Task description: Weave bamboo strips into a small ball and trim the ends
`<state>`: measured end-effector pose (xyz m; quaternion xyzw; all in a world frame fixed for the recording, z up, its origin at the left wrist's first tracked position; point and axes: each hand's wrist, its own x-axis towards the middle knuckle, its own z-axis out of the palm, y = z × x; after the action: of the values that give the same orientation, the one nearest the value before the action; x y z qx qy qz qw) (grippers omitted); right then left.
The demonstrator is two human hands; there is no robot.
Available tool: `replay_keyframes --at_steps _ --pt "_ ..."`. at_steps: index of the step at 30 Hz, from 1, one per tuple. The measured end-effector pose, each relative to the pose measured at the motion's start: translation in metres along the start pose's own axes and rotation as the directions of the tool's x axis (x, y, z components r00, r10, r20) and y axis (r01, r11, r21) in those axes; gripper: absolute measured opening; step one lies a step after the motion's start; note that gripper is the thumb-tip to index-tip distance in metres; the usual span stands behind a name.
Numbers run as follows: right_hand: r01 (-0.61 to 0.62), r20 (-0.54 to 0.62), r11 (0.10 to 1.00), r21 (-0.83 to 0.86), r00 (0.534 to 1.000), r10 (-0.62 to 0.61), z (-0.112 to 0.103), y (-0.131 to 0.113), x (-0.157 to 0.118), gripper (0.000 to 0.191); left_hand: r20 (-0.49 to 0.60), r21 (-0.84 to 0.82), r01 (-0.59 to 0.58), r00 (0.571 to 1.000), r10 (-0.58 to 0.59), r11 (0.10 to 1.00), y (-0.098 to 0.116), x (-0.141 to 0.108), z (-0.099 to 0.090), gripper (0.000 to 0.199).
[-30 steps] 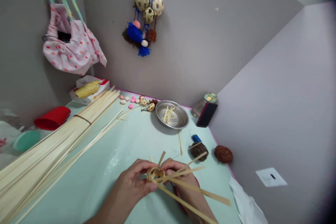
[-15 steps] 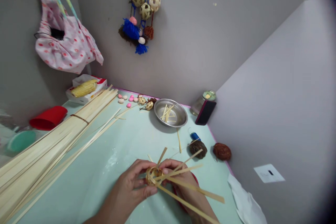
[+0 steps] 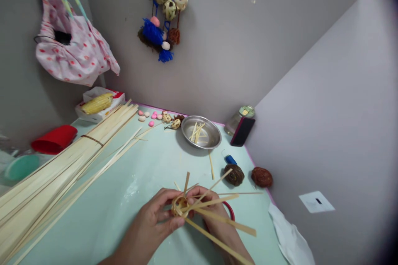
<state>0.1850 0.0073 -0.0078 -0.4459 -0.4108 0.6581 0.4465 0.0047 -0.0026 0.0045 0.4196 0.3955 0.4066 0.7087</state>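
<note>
Between my two hands is a small, partly woven ball of bamboo strips (image 3: 179,207), its round opening turned up. Several loose strip ends (image 3: 228,220) fan out from it, mostly to the right. My left hand (image 3: 160,211) grips the ball's left side, thumb below and fingers above. On the other side my right hand (image 3: 207,209) pinches the ball and the bases of the strips; some of its fingers are hidden under them. Something red and curved (image 3: 229,210), perhaps a scissor handle, lies partly hidden beside my right wrist.
A bundle of long flat strips (image 3: 77,153) lies across the left. Behind my hands is a metal bowl (image 3: 213,134) holding short strips. Brown yarn (image 3: 234,175), reddish yarn (image 3: 261,177), blue thread (image 3: 230,160) and a phone (image 3: 243,131) against a jar (image 3: 233,123) are at the right.
My right hand has shifted slightly, and the loose strips have swung a little to the left. One thin strip now points out to the right. The view has moved slightly.
</note>
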Motion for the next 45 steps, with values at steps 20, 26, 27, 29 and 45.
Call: replay_keyframes --at_steps 20,26,27,29,45 --pt "0.068 -0.015 0.996 -0.061 0.997 -0.069 0.025 -0.023 -0.008 0.023 0.086 -0.139 0.033 0.996 -0.021 0.990 0.002 0.002 -0.007 0.031" --pt "0.204 -0.119 0.935 -0.289 0.962 -0.246 0.027 -0.010 -0.011 0.015 0.071 -0.113 0.002 0.997 0.006 0.994 -0.001 0.004 -0.008 0.034" --pt "0.243 -0.117 0.893 -0.379 0.945 -0.306 0.026 -0.009 -0.013 0.013 0.073 -0.107 -0.002 0.997 0.010 0.994 0.000 0.003 -0.008 0.033" --pt "0.310 -0.096 0.806 -0.504 0.907 -0.409 0.024 -0.008 -0.015 0.009 0.056 -0.094 -0.003 0.998 0.009 0.996 0.002 0.002 -0.006 0.032" --pt "0.351 -0.015 0.813 -0.465 0.915 -0.403 0.021 -0.012 -0.014 0.012 -0.126 0.107 -0.119 0.983 0.132 0.987 -0.002 0.000 -0.003 0.027"
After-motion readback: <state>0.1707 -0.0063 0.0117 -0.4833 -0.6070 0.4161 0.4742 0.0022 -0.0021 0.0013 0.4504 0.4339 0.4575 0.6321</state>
